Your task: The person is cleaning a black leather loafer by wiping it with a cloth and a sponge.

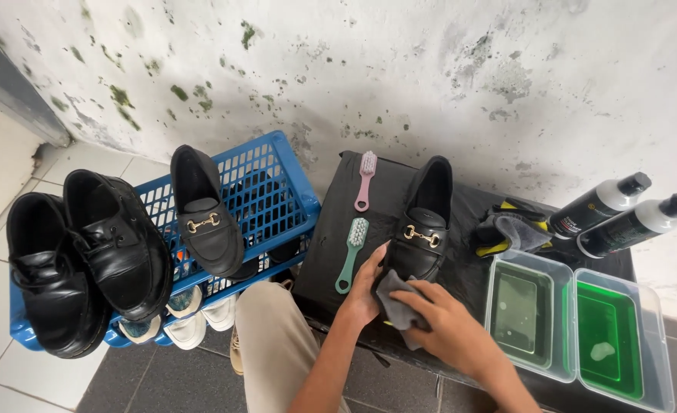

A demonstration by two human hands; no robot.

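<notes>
A black loafer (pixel 423 222) with a gold buckle lies on a black-covered low table (pixel 335 245), toe toward me. My left hand (pixel 367 287) steadies the toe from its left side. My right hand (pixel 445 325) presses a grey cloth (pixel 394 297) against the toe. A pink brush (pixel 365 180) and a green brush (pixel 351 252) lie on the table just left of the shoe.
A blue basket (pixel 270 191) at left carries the matching loafer (pixel 205 214) and two black lace-up shoes (pixel 86 260), with white shoes beneath. At right stand two clear tubs of green liquid (pixel 576 321), two dark bottles (pixel 621 214) and a grey-yellow cloth (pixel 511 229). My knee (pixel 273 336) is below.
</notes>
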